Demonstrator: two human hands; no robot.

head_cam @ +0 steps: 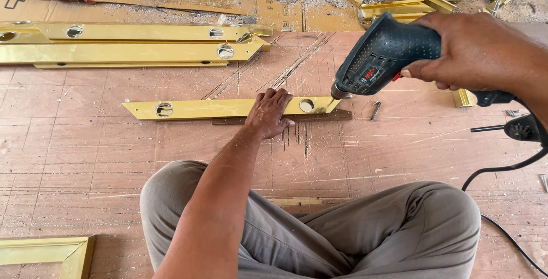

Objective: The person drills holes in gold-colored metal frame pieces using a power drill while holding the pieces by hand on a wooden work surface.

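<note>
My left hand (269, 113) presses flat on a gold metal bar (217, 108) with mitred ends and two round holes, lying on a thin wooden strip (319, 117) on the plywood floor. My right hand (476, 53) grips a dark teal corded electric drill (382, 56). The drill points down and left, its tip touching the right end of the bar beside the right hole (307, 105).
Longer gold bars (131, 50) with holes lie at the upper left, more gold offcuts (399, 5) at the top right. A loose screw (375, 110) lies right of the bar. A black cord (502, 170) runs at right. My crossed legs (342, 227) fill the foreground; a gold frame corner (51, 253) sits bottom left.
</note>
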